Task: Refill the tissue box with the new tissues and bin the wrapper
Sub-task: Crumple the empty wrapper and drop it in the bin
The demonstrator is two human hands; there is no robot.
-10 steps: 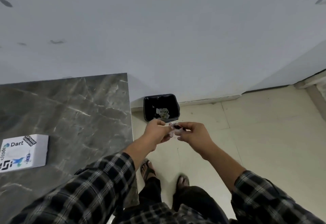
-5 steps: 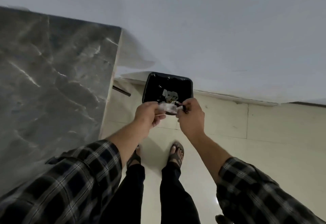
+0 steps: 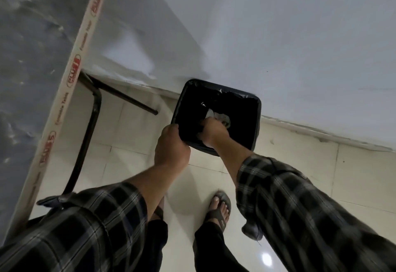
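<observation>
A black bin with a black liner stands on the floor against the wall. My left hand grips its near left rim. My right hand is down inside the bin with its fingers curled. A pale scrap of the crumpled wrapper shows under that palm; the rest is hidden by the hand. Some pale rubbish lies in the bin just beyond my fingers. The tissue box is out of view.
The dark marble table fills the left, with a white edge strip carrying red labels and black metal legs beneath. The white wall rises behind the bin. My sandalled feet stand on pale floor tiles.
I have bent closer to the bin. My left hand let go of the wrapper and took hold of the bin rim. My right hand went down into the bin with the wrapper.
</observation>
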